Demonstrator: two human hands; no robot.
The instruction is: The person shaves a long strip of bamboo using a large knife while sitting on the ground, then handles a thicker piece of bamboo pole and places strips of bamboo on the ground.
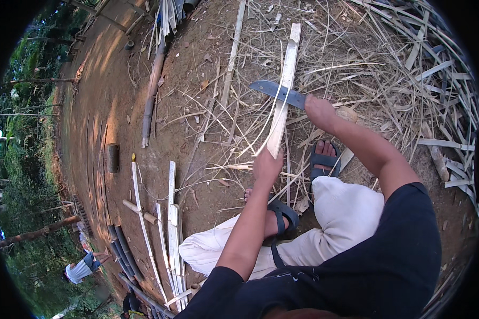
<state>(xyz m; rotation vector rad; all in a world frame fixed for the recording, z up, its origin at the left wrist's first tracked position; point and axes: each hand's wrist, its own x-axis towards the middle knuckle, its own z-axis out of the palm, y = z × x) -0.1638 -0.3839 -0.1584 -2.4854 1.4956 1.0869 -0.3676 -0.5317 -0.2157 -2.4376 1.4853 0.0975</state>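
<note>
My left hand (269,166) is closed round the near end of a pale split bamboo strip (290,59), which points away from me and slants a little to the right. In my right hand (319,112) is the handle of a machete (269,87), mostly hidden by the fingers. Its dark blade lies crosswise against the strip, tip to the left. A thin curled shaving (275,119) runs along the strip and loops past the blade. Below my hands are my sandalled feet, the right sandal (324,159) showing clearly.
Shavings (351,64) litter the ground ahead, and a heap of cut strips (436,58) curves along the right. At left lie long pale strips (173,228), a short log (113,158), dark bamboo poles (126,250) and a long pole (153,101). Another person (81,268) is far left.
</note>
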